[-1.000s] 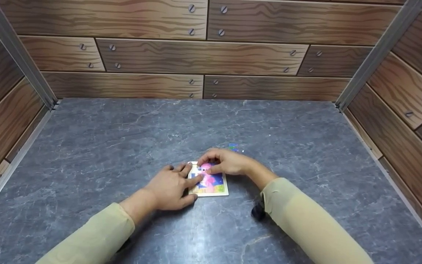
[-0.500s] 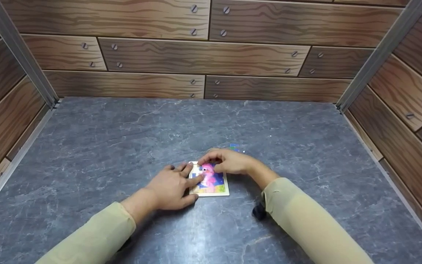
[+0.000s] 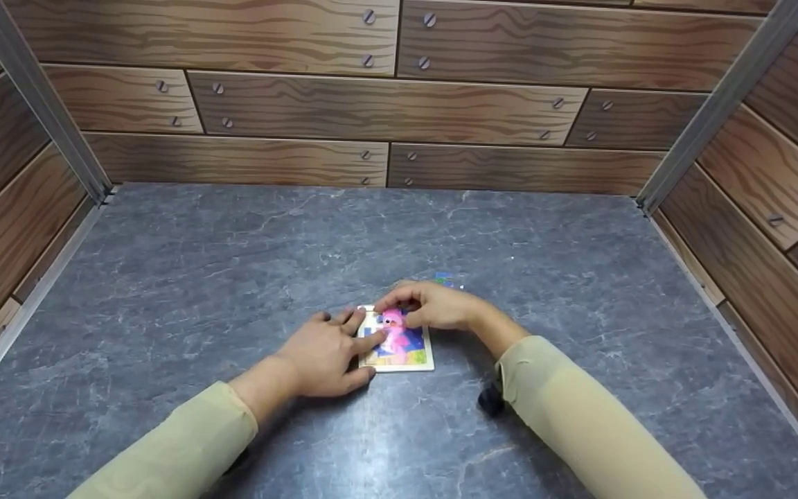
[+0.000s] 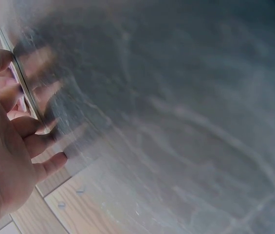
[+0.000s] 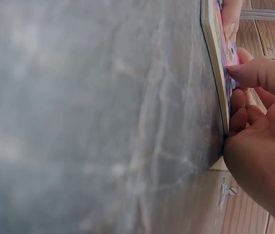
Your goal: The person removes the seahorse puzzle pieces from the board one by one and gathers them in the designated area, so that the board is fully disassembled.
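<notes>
A cream-edged picture board (image 3: 409, 357) lies flat on the grey marbled tabletop (image 3: 233, 242), between the two hands. The left hand (image 3: 319, 353) rests against its left side, fingers spread and extended, the index finger lying on the picture. The right hand (image 3: 437, 306) arches over its far right part, fingers bent toward the far edge, thumb at the picture; whether they pinch anything cannot be told. Small blue-and-green pieces (image 3: 443, 276) lie just beyond the right hand, partly hidden.

Backed at the desk's (image 3: 267, 249) far edge by a plank-patterned rear wall (image 3: 385, 107), flanked left and right by side walls (image 3: 780, 187), with metal posts (image 3: 723, 97) at far corners.
</notes>
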Tool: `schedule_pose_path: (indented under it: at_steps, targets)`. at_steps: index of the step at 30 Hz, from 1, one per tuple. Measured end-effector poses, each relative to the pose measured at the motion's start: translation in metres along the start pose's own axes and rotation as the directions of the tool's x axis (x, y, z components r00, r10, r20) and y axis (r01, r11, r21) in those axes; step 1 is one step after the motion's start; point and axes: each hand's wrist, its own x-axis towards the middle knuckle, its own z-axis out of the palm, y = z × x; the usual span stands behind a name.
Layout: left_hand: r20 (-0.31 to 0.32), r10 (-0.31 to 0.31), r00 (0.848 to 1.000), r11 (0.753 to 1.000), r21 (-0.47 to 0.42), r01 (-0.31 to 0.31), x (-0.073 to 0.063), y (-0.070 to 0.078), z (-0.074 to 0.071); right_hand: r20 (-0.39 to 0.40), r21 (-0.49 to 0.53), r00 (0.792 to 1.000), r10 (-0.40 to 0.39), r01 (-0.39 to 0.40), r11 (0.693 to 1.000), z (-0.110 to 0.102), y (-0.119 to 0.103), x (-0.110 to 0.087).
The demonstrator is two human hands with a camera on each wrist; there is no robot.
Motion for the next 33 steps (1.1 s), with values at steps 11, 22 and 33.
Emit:
schedule_pose_path:
  at_steps: [11,22,33]
  targets:
    - [-0.037,0.012,0.999,1.000,0.002,-0.012,0.0001,0.0000,0.0013,-0.009,0.010,1.000,0.000,0.000,1.000,0.0006,0.0010,-0.0003]
    - [-0.030,0.012,0.999,1.000,0.002,-0.012,0.0006,-0.0008,0.0023,-0.005,-0.030,1.000,-0.005,0.004,1.000,0.0004,-0.0015,-0.0010]
    - [-0.021,0.009,1.000,1.000,0.027,-0.008,0.0003,-0.0008,0.0021,0.008,-0.041,1.000,-0.010,0.011,0.999,0.0003,0.0000,0.0007]
